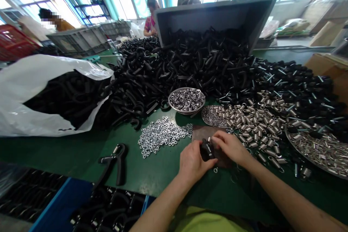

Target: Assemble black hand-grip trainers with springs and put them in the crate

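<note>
Nearest: one yellow-green garment (209,221), then, near left, one blue crate (63,203) of black handgrips, too many to count. Two hands over green desk (152,170). Left hand (191,161) grasps one black part (206,151) above brown plate (199,132); right hand (231,145) has fingertips at part's far end, whether pinching cannot be told. Part's long axis runs far to near, near end slightly right. One handgrip (121,166) lies left; one bowl (187,112) stands far; nuts (163,132), springs (252,119) countless.
</note>
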Tool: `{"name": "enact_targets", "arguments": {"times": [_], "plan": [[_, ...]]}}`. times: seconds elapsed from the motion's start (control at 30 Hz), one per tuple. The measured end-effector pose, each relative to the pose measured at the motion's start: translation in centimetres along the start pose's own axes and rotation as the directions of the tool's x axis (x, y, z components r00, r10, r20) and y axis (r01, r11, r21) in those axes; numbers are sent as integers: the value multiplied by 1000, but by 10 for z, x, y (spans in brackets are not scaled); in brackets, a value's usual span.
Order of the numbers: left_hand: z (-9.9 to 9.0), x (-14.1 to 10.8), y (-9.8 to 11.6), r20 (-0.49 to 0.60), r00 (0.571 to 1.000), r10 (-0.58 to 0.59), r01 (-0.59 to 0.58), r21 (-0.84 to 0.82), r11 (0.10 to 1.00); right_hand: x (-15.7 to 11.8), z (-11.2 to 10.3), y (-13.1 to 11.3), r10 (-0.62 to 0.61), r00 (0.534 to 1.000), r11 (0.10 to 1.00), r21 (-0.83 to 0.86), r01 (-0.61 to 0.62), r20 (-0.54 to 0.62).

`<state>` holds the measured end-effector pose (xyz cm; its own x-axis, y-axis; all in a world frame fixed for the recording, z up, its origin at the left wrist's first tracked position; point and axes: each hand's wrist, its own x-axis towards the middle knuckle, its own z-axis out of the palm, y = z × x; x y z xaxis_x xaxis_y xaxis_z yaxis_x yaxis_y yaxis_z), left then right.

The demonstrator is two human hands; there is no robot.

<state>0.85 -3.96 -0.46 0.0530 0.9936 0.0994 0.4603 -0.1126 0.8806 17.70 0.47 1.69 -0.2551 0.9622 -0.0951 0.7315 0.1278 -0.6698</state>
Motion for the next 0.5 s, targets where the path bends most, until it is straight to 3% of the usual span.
{"name": "enact_targets", "arguments": {"times": [0.1,0.23,0.37,0.5], "plan": [[1,6,-2,114,988,105,-137,327,935,46,-12,10,-52,984,963,-268,3,-172],[2,8,-1,193,971,141,-222,506,833,87,-5,21,-37,979,928,-370,-40,-198],[1,6,-3,202,968,146,-233,527,818,94,-2,23,-55,978,910,-412,-33,-201],[1,6,-6,206,968,146,-236,527,817,74,-10,12,-121,980,926,-375,54,-159]]}}
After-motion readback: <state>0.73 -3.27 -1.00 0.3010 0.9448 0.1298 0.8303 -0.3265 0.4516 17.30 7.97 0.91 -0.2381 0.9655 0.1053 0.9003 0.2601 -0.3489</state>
